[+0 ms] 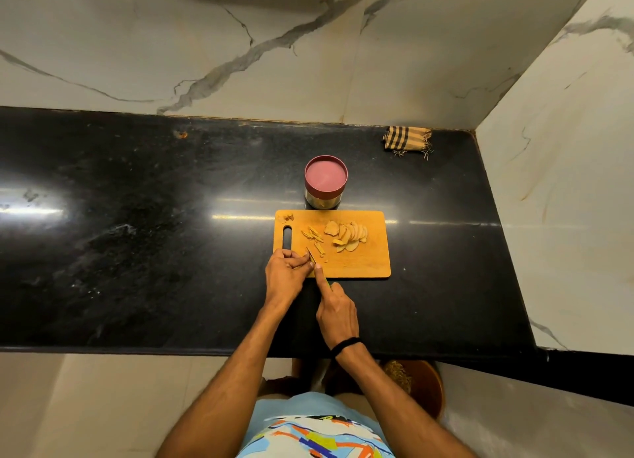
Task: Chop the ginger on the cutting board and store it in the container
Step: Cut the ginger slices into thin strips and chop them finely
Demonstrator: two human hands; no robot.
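Knife work on ginger at a wooden cutting board (360,263).
The left hand (284,275) pinches a ginger piece (306,261) at the board's 7 o'clock corner, and the right hand (336,311) grips the knife (310,255). Ginger slices (346,234) lie toward 1 o'clock, ginger strips (314,236) toward 10. A lidded container (326,183) stands at 12.

Tan cutting board (363,262), pink-lidded container (326,179), black countertop (137,234), grey-veined white marble wall (240,45), striped cloth (407,141).
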